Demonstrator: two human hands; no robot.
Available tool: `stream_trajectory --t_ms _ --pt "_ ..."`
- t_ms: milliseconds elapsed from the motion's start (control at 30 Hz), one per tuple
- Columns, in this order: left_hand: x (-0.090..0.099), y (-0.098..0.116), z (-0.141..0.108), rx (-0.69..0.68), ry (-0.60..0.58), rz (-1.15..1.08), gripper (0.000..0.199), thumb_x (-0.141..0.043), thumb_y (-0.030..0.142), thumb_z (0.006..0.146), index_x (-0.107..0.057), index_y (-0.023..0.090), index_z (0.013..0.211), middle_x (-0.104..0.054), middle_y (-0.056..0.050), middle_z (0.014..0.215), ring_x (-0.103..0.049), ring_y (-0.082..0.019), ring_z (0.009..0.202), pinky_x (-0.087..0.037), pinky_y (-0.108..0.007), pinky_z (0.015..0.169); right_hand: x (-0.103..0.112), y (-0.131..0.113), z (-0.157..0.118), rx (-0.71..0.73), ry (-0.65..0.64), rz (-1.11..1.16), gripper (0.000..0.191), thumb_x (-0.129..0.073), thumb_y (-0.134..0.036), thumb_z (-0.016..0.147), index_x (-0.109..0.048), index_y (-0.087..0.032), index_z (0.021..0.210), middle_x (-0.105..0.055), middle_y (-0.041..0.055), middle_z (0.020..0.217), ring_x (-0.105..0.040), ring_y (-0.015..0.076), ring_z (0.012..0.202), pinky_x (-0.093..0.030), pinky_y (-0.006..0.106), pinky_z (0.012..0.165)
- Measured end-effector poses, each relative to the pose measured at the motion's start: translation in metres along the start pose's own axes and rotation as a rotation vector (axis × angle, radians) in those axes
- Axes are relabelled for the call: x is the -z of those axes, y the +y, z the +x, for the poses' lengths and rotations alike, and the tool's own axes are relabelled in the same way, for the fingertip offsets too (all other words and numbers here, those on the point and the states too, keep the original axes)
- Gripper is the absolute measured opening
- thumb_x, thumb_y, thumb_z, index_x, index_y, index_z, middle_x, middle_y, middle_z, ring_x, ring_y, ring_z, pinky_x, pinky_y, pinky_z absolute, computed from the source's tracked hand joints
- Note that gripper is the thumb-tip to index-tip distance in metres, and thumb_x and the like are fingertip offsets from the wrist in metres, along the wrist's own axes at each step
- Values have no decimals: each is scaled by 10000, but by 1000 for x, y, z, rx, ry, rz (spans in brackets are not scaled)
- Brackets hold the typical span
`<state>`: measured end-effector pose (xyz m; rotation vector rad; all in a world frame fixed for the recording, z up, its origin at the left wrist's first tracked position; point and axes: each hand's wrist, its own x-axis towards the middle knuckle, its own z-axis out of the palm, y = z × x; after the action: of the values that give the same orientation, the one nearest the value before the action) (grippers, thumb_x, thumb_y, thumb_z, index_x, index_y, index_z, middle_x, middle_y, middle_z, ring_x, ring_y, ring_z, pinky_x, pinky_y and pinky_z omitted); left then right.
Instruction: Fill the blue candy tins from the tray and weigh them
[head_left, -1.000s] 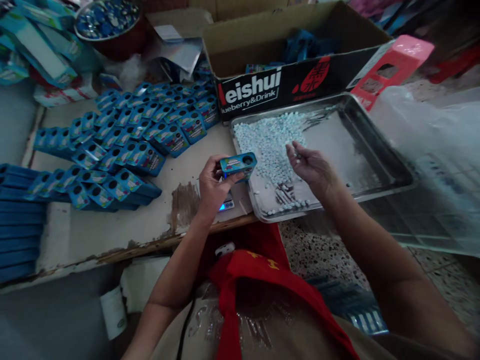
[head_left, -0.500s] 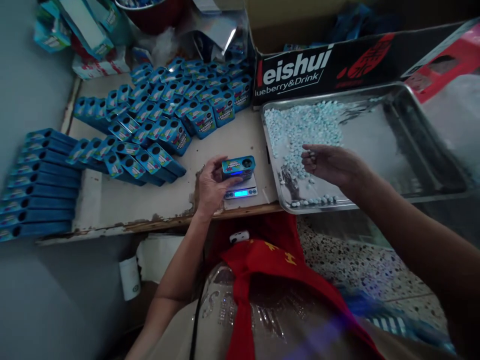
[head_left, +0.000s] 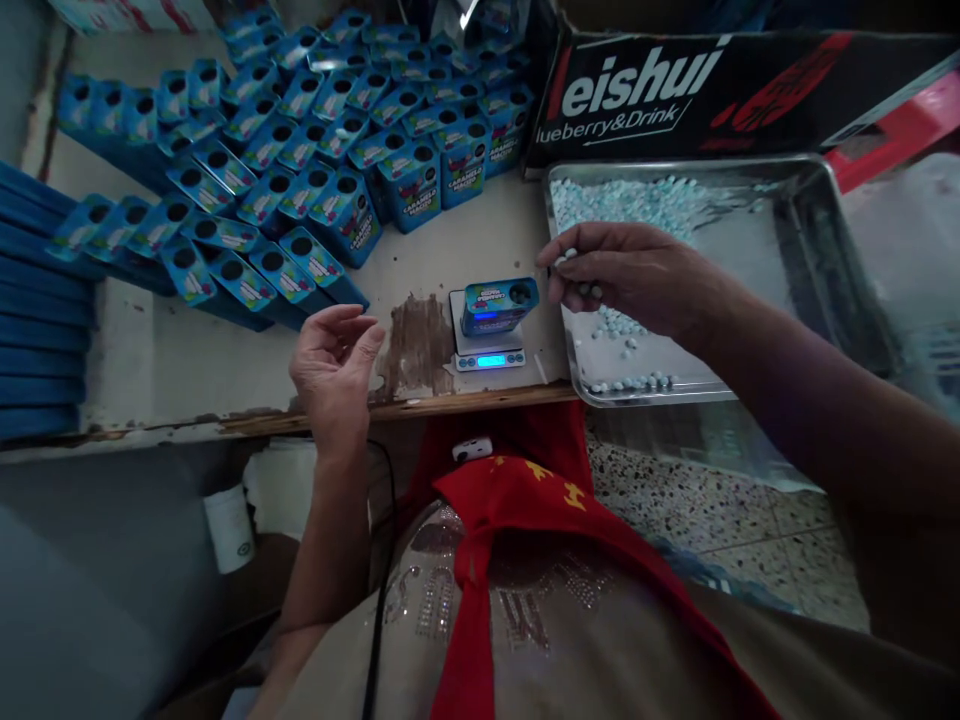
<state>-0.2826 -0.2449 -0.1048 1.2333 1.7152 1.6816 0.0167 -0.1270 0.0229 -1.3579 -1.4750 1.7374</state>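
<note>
On a small digital scale (head_left: 491, 360) with a lit blue display rests a blue candy box (head_left: 499, 308), its round hole facing up and candies visible inside. My right hand (head_left: 622, 270) is just right of the box, over the tray's left rim, with several pale blue-white candies (head_left: 566, 257) held in its fingers. My left hand (head_left: 334, 360) is away from the scale to the left, fingers curved and apart, nothing in it. Loose candies (head_left: 626, 205) lie in the metal tray (head_left: 750, 380), mostly toward its left side.
Rows of blue candy boxes (head_left: 300, 180) with round holes stand at the left and back of the table. More blue boxes (head_left: 37, 320) are stacked at the far left. A black carton (head_left: 637, 100) stands behind the tray. The table's worn front edge (head_left: 405, 410) runs before me.
My left hand has let go of the box on the scale and moved left. The right hand has come from over the tray toward the box, carrying candies.
</note>
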Motion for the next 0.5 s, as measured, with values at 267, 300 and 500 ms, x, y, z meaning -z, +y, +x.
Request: stream_trajectory --t_ms 267,300,500 --pt "3 6 2 32 -44 -22 331 -909 418 967 -719 298 1209 -783 -15 1057 -783 -183 997 -679 -323 910 -11 -9 0 26 -2 -17 204 -669 -101 990 -816 -226 924 -692 18 767 -568 110 646 -465 228 576" --pt "3 6 2 37 -50 -14 332 -905 418 971 -714 298 1215 -781 -15 1060 -783 -185 1005 -680 -326 918 -12 -10 -1 39 0 -41 217 -655 -107 1005 -817 -230 928 -683 15 754 -558 109 638 -459 230 576" --pt "-4 3 0 48 -68 -60 333 -914 373 951 -720 281 1205 -777 -13 1044 -776 -180 992 -668 -315 912 -13 -12 -5 68 -14 -183 154 -724 -114 1037 -813 -227 983 -691 21 772 -547 110 640 -442 247 572"
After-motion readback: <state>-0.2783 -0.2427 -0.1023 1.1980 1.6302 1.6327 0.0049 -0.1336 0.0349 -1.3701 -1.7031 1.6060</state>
